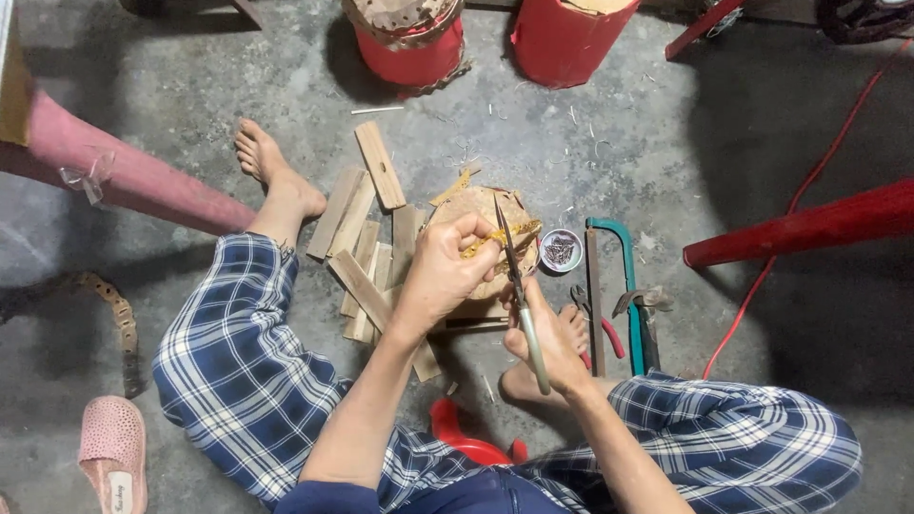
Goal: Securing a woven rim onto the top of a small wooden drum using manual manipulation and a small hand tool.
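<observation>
My left hand [447, 271] pinches a thin yellow strip [503, 234] over a round wooden block [476, 205] on the floor. My right hand [541, 343] grips the pale handles of long scissors [519, 295], whose dark blades point up toward the strip and cross it. Both hands hang above my crossed legs in blue plaid trousers, with my bare feet on the concrete.
Several flat wooden slats [367, 238] lie left of the block. A small round tin of nails [560, 250], a green-framed hacksaw [628, 286], pliers [590, 314] and a hammer [645, 305] lie to the right. Two red drums [562, 38] stand at the back; a red cable [809, 190] runs right.
</observation>
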